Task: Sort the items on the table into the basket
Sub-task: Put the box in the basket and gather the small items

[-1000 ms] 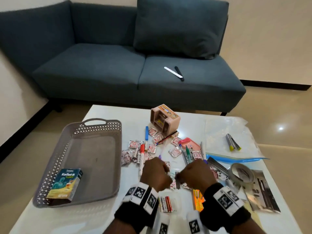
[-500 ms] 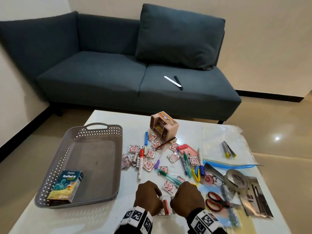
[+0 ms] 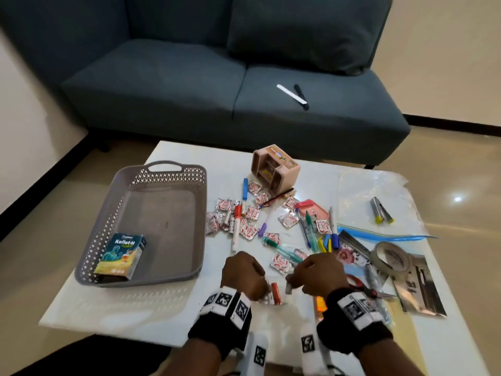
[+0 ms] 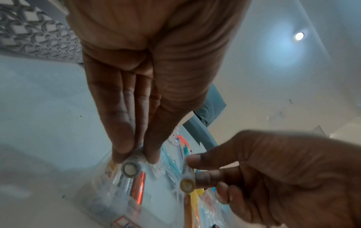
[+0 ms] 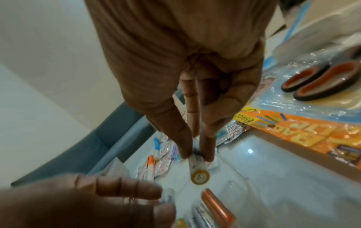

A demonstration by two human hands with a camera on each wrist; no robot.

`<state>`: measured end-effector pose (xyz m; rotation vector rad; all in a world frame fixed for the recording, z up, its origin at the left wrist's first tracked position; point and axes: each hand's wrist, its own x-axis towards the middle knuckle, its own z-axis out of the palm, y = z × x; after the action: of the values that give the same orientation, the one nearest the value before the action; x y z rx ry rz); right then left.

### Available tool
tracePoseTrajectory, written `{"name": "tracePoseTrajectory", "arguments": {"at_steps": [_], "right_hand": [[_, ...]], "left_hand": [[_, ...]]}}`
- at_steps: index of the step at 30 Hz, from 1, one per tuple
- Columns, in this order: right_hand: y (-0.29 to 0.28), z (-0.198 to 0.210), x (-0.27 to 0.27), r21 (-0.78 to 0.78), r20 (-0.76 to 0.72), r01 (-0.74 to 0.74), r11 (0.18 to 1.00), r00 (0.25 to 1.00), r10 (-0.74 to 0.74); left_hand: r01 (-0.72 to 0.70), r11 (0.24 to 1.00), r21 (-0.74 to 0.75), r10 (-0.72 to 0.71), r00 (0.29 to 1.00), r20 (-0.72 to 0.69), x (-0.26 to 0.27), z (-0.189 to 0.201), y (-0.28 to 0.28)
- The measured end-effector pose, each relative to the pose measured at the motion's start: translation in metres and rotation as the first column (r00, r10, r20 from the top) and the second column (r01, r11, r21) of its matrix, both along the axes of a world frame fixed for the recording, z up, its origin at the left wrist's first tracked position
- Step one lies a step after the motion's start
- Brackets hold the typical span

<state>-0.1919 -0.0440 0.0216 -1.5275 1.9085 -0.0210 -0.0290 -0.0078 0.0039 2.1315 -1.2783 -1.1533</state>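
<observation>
Left hand (image 3: 242,272), right hand (image 3: 318,274): seemingly pinching.

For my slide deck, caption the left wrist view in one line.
Left hand pinches a white battery over the table while the right hand pinches another battery.

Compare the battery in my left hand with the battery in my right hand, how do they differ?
The battery in the left hand shows a grey, silvery end cap; the battery in the right hand shows a gold one. The left hand pinches its battery right at that end, while the right hand pinches further up, leaving the gold end sticking out. Both are small white-bodied cylinders held between fingertips just above the table.
</observation>
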Motion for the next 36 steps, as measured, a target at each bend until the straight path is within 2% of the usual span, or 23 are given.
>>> {"name": "tracePoseTrajectory", "arguments": {"at_steps": [3,6,11,16,26,36], "right_hand": [[-0.004,-0.002,-0.003,-0.035,0.025,0.018,0.999,1.000,-0.017],[0.005,-0.002,0.005,-0.093,-0.104,-0.104,0.990,0.990,0.094],[0.018,-0.011,0.027,-0.081,-0.284,-0.303,0.950,0.920,0.269],[0.025,-0.016,0.038,-0.072,-0.424,-0.415,0.907,0.836,0.349],[0.019,-0.025,0.027,-0.011,-0.320,-0.398,0.917,0.870,0.374],[0.020,-0.030,0.024,-0.022,-0.353,-0.401,0.916,0.860,0.368]], "left_hand": [[-0.097,0.995,0.036,0.101,0.988,-0.116,0.007,0.002,-0.002],[-0.190,0.979,0.069,0.200,0.955,-0.218,0.012,0.005,-0.007],[-0.181,0.981,0.062,0.190,0.963,-0.193,0.011,0.005,-0.009],[-0.151,0.987,0.047,0.155,0.980,-0.121,0.005,-0.007,-0.004],[-0.186,0.981,0.047,0.190,0.979,-0.081,0.016,-0.018,0.001],[-0.128,0.989,0.072,0.130,0.991,-0.020,0.016,-0.022,0.002]]}}
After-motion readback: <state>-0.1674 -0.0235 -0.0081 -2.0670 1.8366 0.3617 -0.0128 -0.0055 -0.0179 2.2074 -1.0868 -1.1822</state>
